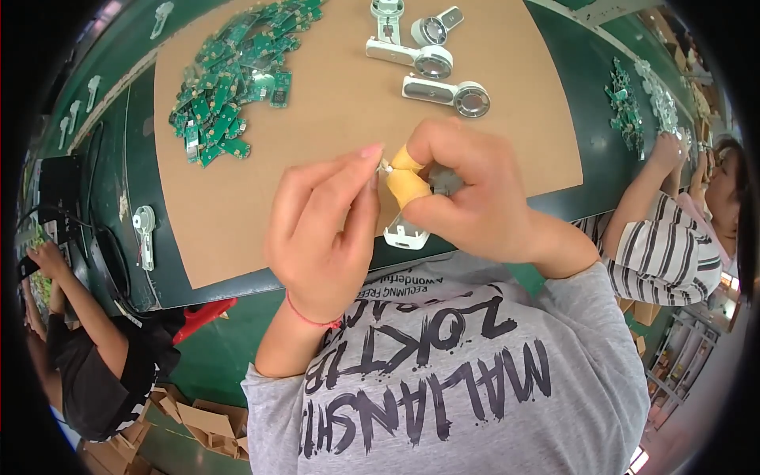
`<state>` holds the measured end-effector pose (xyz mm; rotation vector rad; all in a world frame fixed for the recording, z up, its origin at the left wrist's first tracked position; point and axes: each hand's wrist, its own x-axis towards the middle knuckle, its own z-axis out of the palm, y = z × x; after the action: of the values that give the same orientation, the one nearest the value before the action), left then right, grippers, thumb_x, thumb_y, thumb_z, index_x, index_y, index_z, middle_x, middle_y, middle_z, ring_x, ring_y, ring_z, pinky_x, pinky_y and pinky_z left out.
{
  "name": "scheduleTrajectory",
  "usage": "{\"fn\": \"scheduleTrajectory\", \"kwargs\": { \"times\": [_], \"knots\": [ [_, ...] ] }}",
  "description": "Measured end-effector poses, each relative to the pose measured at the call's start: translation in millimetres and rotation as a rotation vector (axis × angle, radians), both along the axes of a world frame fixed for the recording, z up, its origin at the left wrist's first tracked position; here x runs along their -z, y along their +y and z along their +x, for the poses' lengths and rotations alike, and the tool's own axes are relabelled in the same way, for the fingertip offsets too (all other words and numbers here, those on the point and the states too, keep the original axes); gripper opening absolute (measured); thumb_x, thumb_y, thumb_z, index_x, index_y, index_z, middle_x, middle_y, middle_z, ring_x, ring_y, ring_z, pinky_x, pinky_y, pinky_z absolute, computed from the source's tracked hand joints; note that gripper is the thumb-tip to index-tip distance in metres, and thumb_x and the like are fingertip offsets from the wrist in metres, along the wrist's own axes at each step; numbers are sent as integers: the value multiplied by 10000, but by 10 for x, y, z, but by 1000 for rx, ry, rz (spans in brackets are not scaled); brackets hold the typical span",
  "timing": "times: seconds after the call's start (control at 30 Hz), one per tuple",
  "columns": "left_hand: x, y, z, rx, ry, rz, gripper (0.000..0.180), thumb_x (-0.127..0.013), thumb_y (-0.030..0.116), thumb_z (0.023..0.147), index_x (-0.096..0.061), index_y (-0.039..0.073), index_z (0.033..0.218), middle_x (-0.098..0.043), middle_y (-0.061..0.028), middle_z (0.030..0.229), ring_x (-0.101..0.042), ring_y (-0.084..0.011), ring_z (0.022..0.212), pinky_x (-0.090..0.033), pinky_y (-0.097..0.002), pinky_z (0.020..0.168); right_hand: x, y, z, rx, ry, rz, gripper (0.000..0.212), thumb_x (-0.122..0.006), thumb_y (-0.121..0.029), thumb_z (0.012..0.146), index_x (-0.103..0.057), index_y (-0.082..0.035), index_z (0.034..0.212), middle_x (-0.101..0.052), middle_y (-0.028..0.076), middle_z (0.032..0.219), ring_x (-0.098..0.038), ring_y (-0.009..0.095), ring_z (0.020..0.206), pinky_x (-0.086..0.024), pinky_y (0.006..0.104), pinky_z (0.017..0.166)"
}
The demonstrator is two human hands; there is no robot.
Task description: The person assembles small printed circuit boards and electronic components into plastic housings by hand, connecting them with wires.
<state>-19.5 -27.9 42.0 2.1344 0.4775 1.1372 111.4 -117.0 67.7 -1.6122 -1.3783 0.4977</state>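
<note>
My left hand (324, 218) is closed in a pinch, thumb and fingertips meeting at a tiny part I cannot make out. Facing it, my right hand (471, 186) wears yellow covers on thumb and forefinger. Those two fingers pinch a small white piece (386, 167), possibly a connector, right beside the left fingertips. Below the right hand, the end of a white plastic housing (406, 237) shows near the table's front edge. The right hand hides most of that housing, so I cannot tell whether its other fingers hold it.
A heap of green circuit boards (226, 91) covers the back left of the brown cardboard sheet (317, 119). Several white handheld fans (447, 95) lie at the back right. One open fan housing (144, 237) sits left of the sheet. Co-workers sit at both sides.
</note>
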Motion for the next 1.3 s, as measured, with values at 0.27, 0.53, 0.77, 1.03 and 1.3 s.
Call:
{"fn": "scheduleTrajectory", "kwargs": {
  "times": [0.27,0.53,0.77,1.03,1.3],
  "knots": [
    [15,-28,-15,-60,-16,209,362,-653,-148,627,-650,7,955,-596,-91,781,-579,-168,627,-452,-251,498,-23,22,-36,65,-304,139,208,-648,3,518,-496,-38,652,-480,38,587,-471,178,531,-373,277,568],
    [34,-15,-43,3,-33,87,346,-649,-148,645,-646,-5,959,-588,-102,786,-571,-159,619,-450,-247,497,30,56,-15,24,-344,235,213,-643,18,517,-497,-34,662,-447,50,588,-443,192,539,-350,290,546],
    [97,-58,-50,-3,-73,-75,342,-628,-146,679,-643,-7,991,-584,-103,801,-572,-148,649,-452,-238,515,119,101,-44,20,-274,262,199,-637,35,549,-509,-28,688,-452,59,604,-444,205,550,-363,285,525],
    [111,1,-61,-7,-35,-10,319,-607,-135,703,-652,20,978,-592,-107,826,-578,-160,702,-464,-252,585,139,104,-28,3,-339,155,170,-644,-73,689,-543,-40,821,-499,62,636,-529,200,621,-420,307,603],
    [190,10,33,113,-230,-398,346,-594,-95,739,-581,39,1058,-541,-63,870,-549,-158,828,-441,-266,752,268,164,64,-144,304,156,156,-603,42,759,-577,6,909,-538,57,853,-586,120,684,-477,224,583]
  ]
}}
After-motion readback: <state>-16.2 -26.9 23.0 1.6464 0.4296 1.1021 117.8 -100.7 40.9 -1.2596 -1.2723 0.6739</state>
